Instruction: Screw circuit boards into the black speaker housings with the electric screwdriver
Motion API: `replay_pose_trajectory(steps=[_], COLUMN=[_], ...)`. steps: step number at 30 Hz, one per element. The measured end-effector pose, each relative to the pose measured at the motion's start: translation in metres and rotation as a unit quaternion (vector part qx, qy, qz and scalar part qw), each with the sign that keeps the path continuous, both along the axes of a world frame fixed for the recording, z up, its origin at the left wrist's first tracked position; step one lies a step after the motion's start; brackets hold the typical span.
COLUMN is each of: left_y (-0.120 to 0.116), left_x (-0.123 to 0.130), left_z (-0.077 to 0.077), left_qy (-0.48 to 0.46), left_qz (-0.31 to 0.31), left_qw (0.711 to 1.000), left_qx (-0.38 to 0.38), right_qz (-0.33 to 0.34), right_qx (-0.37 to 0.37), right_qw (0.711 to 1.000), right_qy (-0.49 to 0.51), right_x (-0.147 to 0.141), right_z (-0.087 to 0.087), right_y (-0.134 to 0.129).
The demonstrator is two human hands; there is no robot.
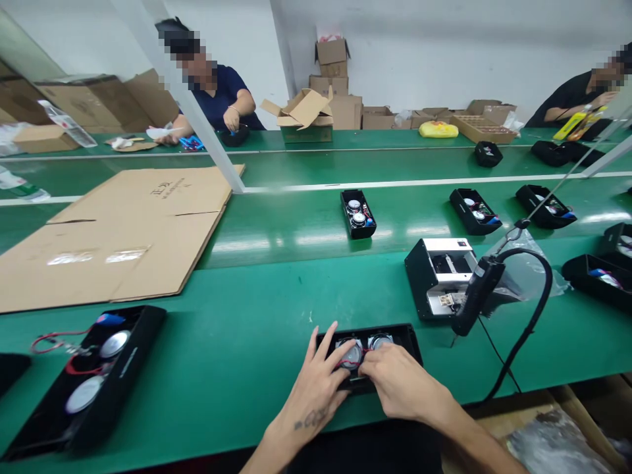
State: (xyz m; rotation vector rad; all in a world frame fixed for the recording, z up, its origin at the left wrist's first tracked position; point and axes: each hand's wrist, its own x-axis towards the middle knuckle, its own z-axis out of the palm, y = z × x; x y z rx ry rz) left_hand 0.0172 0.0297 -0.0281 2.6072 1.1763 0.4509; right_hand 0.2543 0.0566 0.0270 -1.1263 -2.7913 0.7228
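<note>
Fingers (pixel 326 342) crowd the black case (pixel 409 338), bench (pixel 247 342) spreading past its edges.

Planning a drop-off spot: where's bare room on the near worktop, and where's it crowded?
Biggest bare patch: green worktop between the left-end speaker case and the left hand, bordered beyond by flat cardboard. A strip runs on behind the worked speaker case to the screw feeder. Crowded: right side, with feeder, electric screwdriver, plastic bag, black cases.

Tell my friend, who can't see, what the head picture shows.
A person's left hand and right hand reach into a black case with round silver parts on a green table. A tool hangs at right; another open case lies left. Two people are beyond.
</note>
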Motion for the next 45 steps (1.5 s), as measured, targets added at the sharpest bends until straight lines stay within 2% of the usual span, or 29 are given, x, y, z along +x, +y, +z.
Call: replay_pose_trajectory(steps=[3, 6, 9, 12, 19, 23, 27, 33, 36, 38, 41, 45], left_y=[0.001, 0.002, 0.001, -0.001, 0.0, 0.006, 0.01, 0.01, 0.019, 0.034, 0.066, 0.104], left_x=[0.0, -0.001, -0.002, -0.002, 0.0, 0.002, 0.003, 0.001, 0.001, 0.001, 0.0, 0.0], left_z=[0.0, 0.001, -0.002, -0.008, -0.019, -0.011, -0.004, -0.011, -0.003, 0.007, 0.024, 0.033], left_qy=[0.009, 0.014, 0.015, 0.013, -0.042, -0.048, -0.047, -0.06, -0.059, -0.057, -0.052, -0.056], left_qz=[-0.013, -0.019, -0.026, -0.028, -0.01, 0.005, -0.007, -0.008, -0.011, -0.011, -0.003, 0.0], left_qw=[1.0, 1.0, 1.0, 0.999, 0.997, 0.997, 0.998, 0.997, 0.998, 0.996, 0.979, 0.965], left_qx=[-0.006, -0.008, 0.002, 0.027, 0.067, 0.054, 0.036, 0.046, 0.02, -0.062, -0.195, -0.257], right_qz=[-0.014, -0.028, -0.034, -0.031, -0.026, -0.06, -0.081, -0.064, -0.064, -0.069, -0.083, -0.057], right_qx=[-0.009, -0.008, 0.027, 0.065, 0.145, 0.155, 0.187, 0.135, 0.095, 0.039, -0.062, -0.121], right_qw=[1.0, 0.998, 0.995, 0.99, 0.972, 0.973, 0.97, 0.98, 0.991, 0.996, 0.995, 0.991], right_qy=[0.017, 0.049, 0.087, 0.119, 0.181, 0.157, 0.132, 0.133, 0.069, 0.03, 0.017, 0.029], right_x=[0.001, 0.002, 0.003, 0.004, 0.003, 0.0, -0.002, -0.002, -0.007, -0.011, -0.012, -0.006], right_z=[-0.005, -0.019, -0.034, -0.042, -0.045, -0.046, -0.047, -0.051, -0.042, -0.028, -0.004, 0.018], right_y=[-0.005, -0.016, -0.028, -0.037, -0.038, -0.04, -0.042, -0.039, -0.03, -0.015, 0.022, 0.074])
